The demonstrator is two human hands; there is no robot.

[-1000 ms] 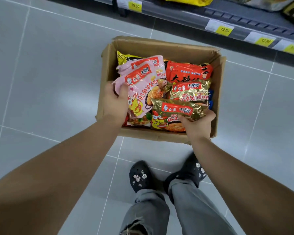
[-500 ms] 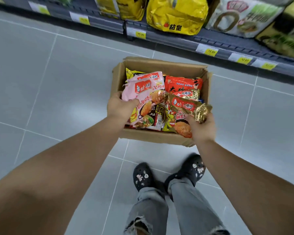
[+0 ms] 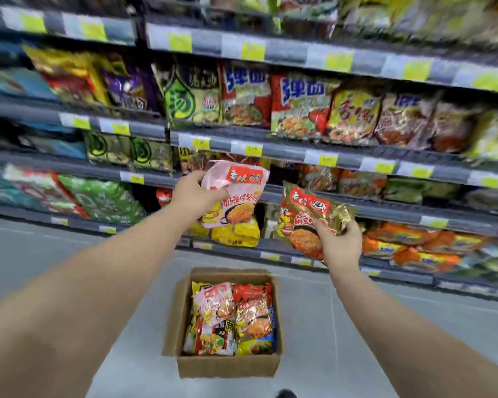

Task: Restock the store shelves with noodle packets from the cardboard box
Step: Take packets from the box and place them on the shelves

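My left hand [image 3: 194, 196] grips a pink packet [image 3: 236, 193], my right hand [image 3: 338, 242] a gold packet [image 3: 308, 216], above the box [image 3: 227, 366], facing the shelves [image 3: 285, 152].

Left arm [image 3: 98, 282]: bare, reached forward and up from the lower left, nearly straight.
Left hand [image 3: 194, 196]: back faced the camera; fingers curled round the left edge of a pink packet [image 3: 239, 196].
Right arm [image 3: 400, 326]: bare, reached forward from the lower right.
Right hand [image 3: 338, 244]: sat lower than the left; thumb lay on the front of a gold packet [image 3: 305, 214], gripping its lower right part.
Hands were apart.
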